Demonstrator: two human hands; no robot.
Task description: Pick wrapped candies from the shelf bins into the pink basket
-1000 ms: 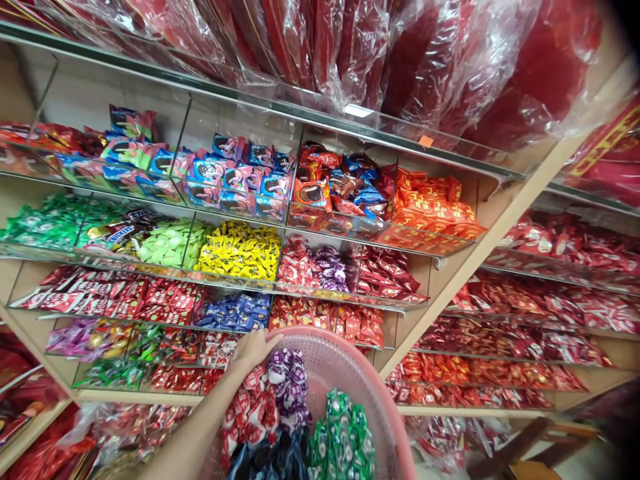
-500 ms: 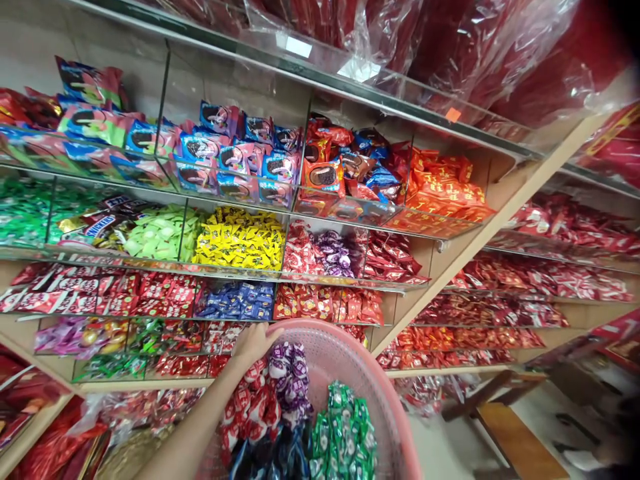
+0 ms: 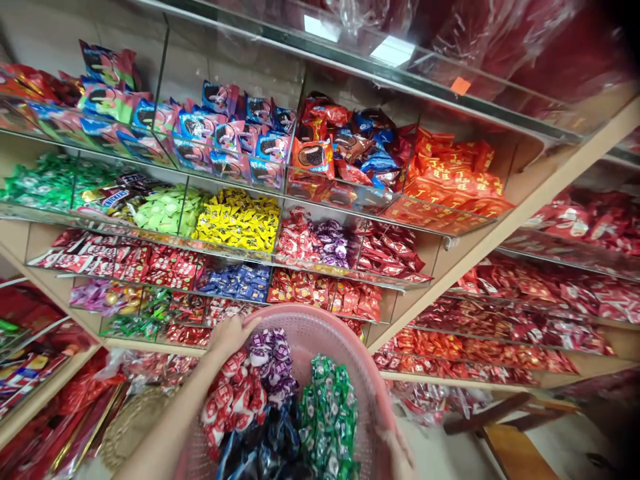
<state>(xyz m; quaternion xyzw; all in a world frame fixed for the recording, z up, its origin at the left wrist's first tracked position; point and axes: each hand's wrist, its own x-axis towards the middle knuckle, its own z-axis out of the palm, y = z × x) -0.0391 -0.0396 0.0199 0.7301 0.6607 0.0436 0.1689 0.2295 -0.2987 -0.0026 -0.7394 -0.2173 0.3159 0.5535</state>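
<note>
A round pink perforated basket [image 3: 340, 320] fills the lower middle of the head view, tilted toward me. My left hand [image 3: 234, 335] is closed over its upper left rim. At the lower right, my right hand [image 3: 397, 453], somewhat blurred, grips the basket's right rim. Inside lie heaps of wrapped sweets: red-and-white ones [image 3: 235, 400], purple ones [image 3: 274, 363], green ones [image 3: 330, 413] and dark blue-black packets [image 3: 270, 440]. The basket's bottom edge is cut off by the frame.
Glass-fronted shelves hold blue-pink biscuit packs [image 3: 230, 133], orange packets [image 3: 450, 170], yellow sweets [image 3: 237, 223] and blue sweets [image 3: 237, 281]. More red packets [image 3: 520, 280] line shelving on the right. A wooden stool [image 3: 520, 453] stands lower right; a woven basket [image 3: 133, 423] sits lower left.
My right hand has come into view at the basket's right rim. The basket and my left hand sit slightly further left and higher in the picture, and the view has shifted.
</note>
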